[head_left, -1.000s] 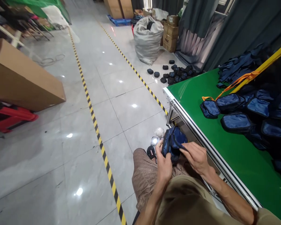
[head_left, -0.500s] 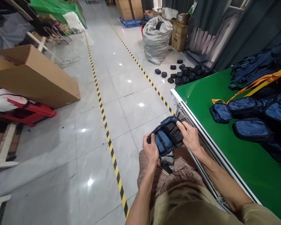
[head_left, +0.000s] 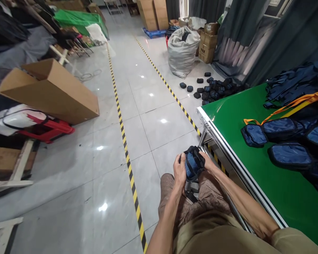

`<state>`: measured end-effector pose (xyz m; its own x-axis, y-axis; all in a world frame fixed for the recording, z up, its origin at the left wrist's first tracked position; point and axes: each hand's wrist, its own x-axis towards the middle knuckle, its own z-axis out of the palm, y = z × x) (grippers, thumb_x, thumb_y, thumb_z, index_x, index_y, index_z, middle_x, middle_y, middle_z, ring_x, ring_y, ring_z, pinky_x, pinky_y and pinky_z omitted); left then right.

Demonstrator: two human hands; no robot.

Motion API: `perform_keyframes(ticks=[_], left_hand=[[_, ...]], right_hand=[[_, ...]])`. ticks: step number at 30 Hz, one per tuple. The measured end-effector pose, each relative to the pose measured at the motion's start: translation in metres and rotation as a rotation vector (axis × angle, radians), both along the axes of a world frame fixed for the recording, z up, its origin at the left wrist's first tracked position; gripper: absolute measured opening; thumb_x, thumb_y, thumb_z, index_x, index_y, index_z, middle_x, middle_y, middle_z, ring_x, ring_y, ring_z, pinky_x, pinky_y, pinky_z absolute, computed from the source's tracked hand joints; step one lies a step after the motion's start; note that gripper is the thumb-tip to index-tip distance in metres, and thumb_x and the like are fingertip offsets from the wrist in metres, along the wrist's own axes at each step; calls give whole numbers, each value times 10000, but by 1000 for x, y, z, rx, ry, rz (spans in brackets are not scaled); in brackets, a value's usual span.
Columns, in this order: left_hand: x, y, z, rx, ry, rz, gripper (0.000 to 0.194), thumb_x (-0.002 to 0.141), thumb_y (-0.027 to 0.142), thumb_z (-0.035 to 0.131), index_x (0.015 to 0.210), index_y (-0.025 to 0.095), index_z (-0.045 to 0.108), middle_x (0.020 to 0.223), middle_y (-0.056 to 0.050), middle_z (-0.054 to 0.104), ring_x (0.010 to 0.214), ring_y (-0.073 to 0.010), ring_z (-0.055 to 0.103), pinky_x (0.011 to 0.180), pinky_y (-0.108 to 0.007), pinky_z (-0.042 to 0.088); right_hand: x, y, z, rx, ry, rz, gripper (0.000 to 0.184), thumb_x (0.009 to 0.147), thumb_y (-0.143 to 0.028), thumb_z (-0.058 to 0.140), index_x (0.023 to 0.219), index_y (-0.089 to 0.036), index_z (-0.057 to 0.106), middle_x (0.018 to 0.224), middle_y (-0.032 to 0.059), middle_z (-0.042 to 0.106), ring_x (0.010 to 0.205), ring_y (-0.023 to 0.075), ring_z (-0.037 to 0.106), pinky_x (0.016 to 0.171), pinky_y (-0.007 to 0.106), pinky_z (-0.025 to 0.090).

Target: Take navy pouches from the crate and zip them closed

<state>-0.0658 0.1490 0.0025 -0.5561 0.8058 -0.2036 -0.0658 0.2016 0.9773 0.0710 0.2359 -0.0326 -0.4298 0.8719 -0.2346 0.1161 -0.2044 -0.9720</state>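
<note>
I hold a small navy-blue pouch with black straps above my lap, squeezed between both hands. My left hand grips its left side with the fingers curled round it. My right hand clasps its right side, partly hidden behind the pouch. A black strap end hangs down under the pouch toward my knees. To my right runs a green table with a metal edge rail.
Several matching blue pouches lie on the green table with an orange strap. More dark pouches litter the floor by a grey sack. A cardboard box and red item sit left. A yellow-black floor line runs past.
The pouch has been compressed from a spread shape into a tighter bundle between my hands, which lowered slightly toward my lap. The view has shifted a little to the left.
</note>
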Motion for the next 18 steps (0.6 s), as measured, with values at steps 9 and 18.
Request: perform_keyframes(ticks=[9, 18], left_hand=[[17, -6, -7, 16, 157, 135, 574, 1009, 790, 527, 883, 235, 609, 786, 25, 555, 747, -178, 469, 739, -293, 448], [18, -15, -17, -48, 163, 194, 555, 999, 807, 487, 891, 271, 585, 851, -43, 620, 823, -239, 550, 823, -381, 487]], right_hand=[[59, 71, 72, 251, -270, 486, 395, 938, -563, 654, 766, -209, 686, 729, -8, 653, 716, 190, 553, 681, 290, 450], [10, 28, 69, 350, -490, 74, 586, 1095, -677, 336, 731, -260, 525, 752, 54, 634, 732, 227, 526, 705, 333, 394]])
